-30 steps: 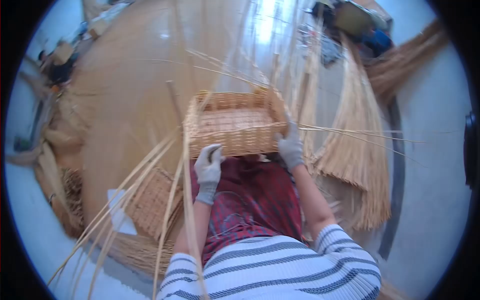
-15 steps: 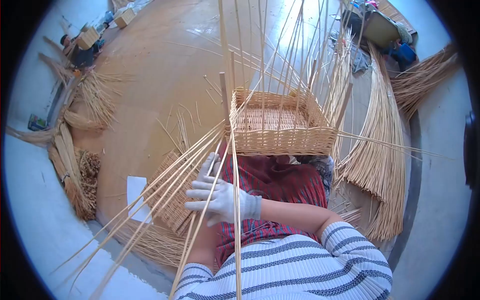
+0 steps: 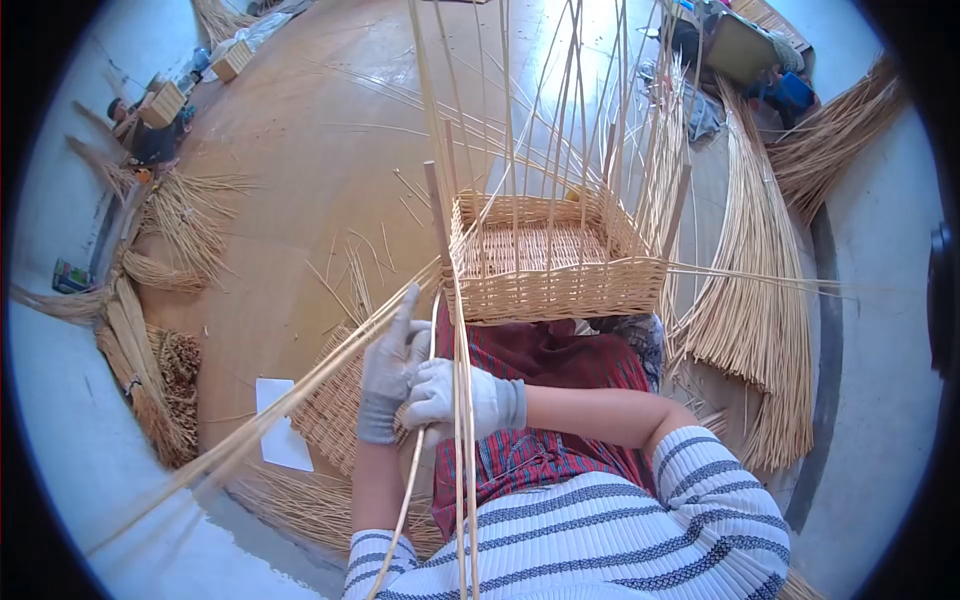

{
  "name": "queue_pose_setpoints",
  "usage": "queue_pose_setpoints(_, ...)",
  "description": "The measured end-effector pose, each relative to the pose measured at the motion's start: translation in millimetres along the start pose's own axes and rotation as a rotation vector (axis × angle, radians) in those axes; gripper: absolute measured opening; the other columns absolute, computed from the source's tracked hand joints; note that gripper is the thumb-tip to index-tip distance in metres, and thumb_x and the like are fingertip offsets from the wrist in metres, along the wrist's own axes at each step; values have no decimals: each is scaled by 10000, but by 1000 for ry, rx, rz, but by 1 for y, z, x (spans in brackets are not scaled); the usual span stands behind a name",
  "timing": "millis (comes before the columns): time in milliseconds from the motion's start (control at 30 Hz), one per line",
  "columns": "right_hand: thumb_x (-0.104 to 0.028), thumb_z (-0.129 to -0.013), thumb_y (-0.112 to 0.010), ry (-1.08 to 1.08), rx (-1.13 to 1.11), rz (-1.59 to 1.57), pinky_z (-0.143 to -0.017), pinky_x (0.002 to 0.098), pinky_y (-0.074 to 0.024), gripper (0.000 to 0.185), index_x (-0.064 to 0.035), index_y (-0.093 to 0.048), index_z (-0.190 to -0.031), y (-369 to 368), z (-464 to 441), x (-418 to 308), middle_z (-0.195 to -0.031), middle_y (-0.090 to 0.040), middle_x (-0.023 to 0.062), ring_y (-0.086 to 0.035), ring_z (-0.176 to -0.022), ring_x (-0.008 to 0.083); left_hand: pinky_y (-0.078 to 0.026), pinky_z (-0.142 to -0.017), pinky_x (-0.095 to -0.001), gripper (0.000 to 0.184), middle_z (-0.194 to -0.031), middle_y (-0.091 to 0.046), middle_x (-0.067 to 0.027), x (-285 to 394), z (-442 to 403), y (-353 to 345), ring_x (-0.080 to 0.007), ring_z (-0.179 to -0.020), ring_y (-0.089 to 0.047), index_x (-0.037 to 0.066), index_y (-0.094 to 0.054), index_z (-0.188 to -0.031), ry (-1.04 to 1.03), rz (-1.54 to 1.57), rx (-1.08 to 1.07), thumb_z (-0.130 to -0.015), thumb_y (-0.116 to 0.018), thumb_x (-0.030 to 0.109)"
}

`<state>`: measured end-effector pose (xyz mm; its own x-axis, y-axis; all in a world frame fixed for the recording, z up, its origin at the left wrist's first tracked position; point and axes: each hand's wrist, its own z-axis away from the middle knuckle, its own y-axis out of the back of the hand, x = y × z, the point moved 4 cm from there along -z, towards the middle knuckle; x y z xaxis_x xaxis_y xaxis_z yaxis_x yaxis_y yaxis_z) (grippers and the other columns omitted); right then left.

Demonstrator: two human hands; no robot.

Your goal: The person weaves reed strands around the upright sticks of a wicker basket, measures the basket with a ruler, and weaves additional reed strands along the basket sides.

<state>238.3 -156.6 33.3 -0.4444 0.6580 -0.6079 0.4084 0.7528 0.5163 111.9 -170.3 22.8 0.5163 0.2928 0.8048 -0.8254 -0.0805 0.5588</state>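
My left hand [image 3: 384, 380], in a grey-white glove, has its index finger stretched up beside a bunch of long willow-like rods [image 3: 300, 388] that slant down to the left. Its other fingers are partly hidden by my right hand. My right hand [image 3: 448, 398], gloved in white, is closed round a single rod [image 3: 402, 500] that runs down toward my lap. Just above both hands, a rectangular wicker basket [image 3: 560, 292] rests over my knees, with upright rods rising from its walls. More rods [image 3: 465, 480] hang down in front of my right wrist.
Thick bundles of rods [image 3: 745, 350] lie at the right, with others [image 3: 190, 220] at the left. A flat woven panel [image 3: 335, 400] and a white sheet [image 3: 282, 430] lie by my left arm. At the far left sits another person [image 3: 155, 140] with a small basket [image 3: 162, 103].
My right hand has gone from spread fingers to closed round one rod. My left hand has come up into view, and the fanned rods are now drawn together toward the left.
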Motion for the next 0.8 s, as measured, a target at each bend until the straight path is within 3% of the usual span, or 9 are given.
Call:
queue_pose_setpoints(33, -308, -793, -689, -9, 11, 1, -722, 460, -461, 238, -99, -622, -887, 0, -3, 0, -777, -599, 88, -587, -780, 333, -477, -955, -267, 613, -1233, -641, -68, 3, 0, 0, -155, -1014, -641, 85, -374, -1491, 78, -28, 10, -924, -592, 11)
queue_pose_setpoints(67, -314, -783, -698, -17, 18, 37, -734, 455, -464, 253, -98, -616, -886, -1, -9, 2, -787, -605, 90, -592, -794, 330, -443, -1019, -277, 620, -1362, -577, -102, 6, -4, -3, -174, -1212, -577, 81, -372, -1491, -260, 158, 115, -918, -582, -26)
queue_pose_setpoints(167, -313, -739, -736, -19, 63, 92, -784, 437, -465, 325, -96, -612, -946, 3, -15, 0, -832, -621, 70, -603, -835, 295, -436, -1041, -296, 608, -1396, -543, -139, 6, -19, -7, -200, -1322, -486, 57, -394, -1473, -248, 559, 28, -907, -586, -55)
queue_pose_setpoints(367, -283, -752, -733, -20, 79, 75, -790, 431, -460, 286, -98, -610, -933, 4, -17, 0, -827, -601, 78, -590, -841, 309, -355, -1132, -311, 615, -1447, -481, -133, -54, -34, -41, -216, -1359, -437, 19, -351, -1481, -418, 290, -21, -907, -527, -116)
queue_pose_setpoints(400, -283, -752, -733, -23, 87, 80, -790, 431, -460, 286, -98, -610, -933, 4, -21, 1, -827, -601, 78, -590, -841, 309, -374, -1113, -301, 638, -1488, -426, -148, -44, -23, -55, -206, -1356, -443, 12, -323, -1492, -587, 944, 123, -903, -545, -89)
queue_pose_setpoints(467, -230, -756, -719, -144, 118, 166, -787, 426, -454, 232, -105, -611, -919, 1, -29, 5, -822, -576, 80, -571, -841, 317, -394, -1095, -292, 665, -1529, -370, -162, -45, -12, -62, -197, -1353, -449, 4, -295, -1502, -700, 1612, 269, -898, -564, -62)
queue_pose_setpoints(567, -192, -746, -698, -218, 435, 54, -785, 433, -449, 198, -110, -604, -901, 4, -38, 5, -824, -563, 85, -562, -848, 320, -283, -1154, -348, 743, -1550, -319, -174, -31, -10, -51, -228, -1418, -323, 3, -264, -1514, -483, 1179, 111, -873, -635, 67)
queue_pose_setpoints(667, -242, -727, -701, -55, 56, 120, -726, 444, -476, 206, -99, -592, -826, -17, -16, -1, -768, -575, 88, -594, -782, 319, -171, -1213, -403, 849, -1572, -268, -186, -9, -11, -23, -259, -1483, -196, 2, -232, -1525, -282, 728, -25, -848, -707, 197)
queue_pose_setpoints(800, -271, -716, -704, -60, -41, 96, -705, 442, -490, 229, -96, -599, -821, -7, 4, -11, -757, -586, 111, -617, -769, 321, -406, -1072, -350, 694, -1331, -576, -89, 34, -18, -23, -156, -1194, -552, 49, -338, -1494, -734, -264, -80, -876, -652, 53)
